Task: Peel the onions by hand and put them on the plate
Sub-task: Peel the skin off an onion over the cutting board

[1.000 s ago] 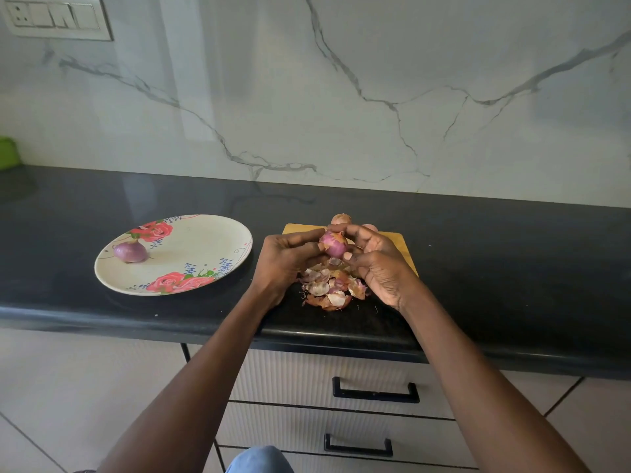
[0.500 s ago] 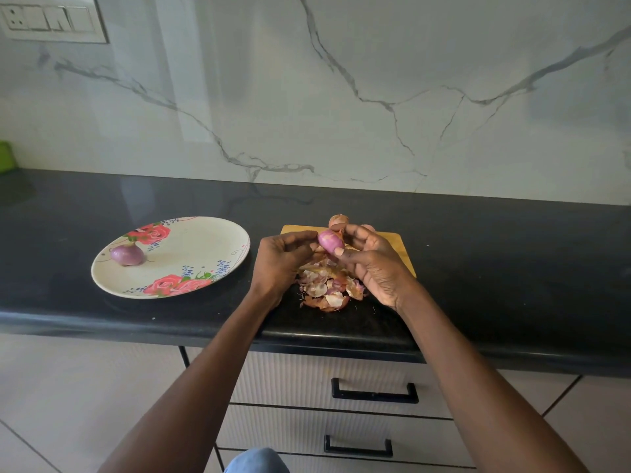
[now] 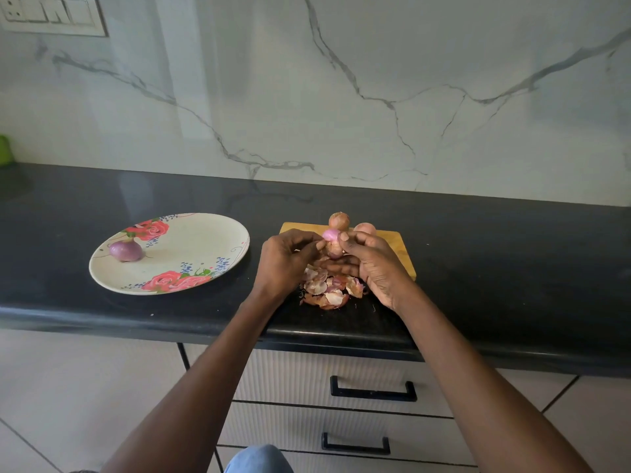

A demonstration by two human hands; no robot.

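Item: small half-peeled pink onion [image 3: 330,235], being pinched between curled fingertips of the left hand [image 3: 286,261] and right hand [image 3: 370,264], above a pile of papery brown skins [image 3: 326,289]. Two unpeeled brown onions [image 3: 339,220] are sitting behind on a yellow wooden board [image 3: 400,247]. One peeled purple onion [image 3: 125,250] is lying on the round floral plate [image 3: 191,240]. All are resting on a black stone counter [image 3: 478,261] under a marble wall; the onion's lower half is being hidden by fingers.

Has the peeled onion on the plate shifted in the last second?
No. The peeled onion sits at the same spot on the plate, just below the upper-left rose print.
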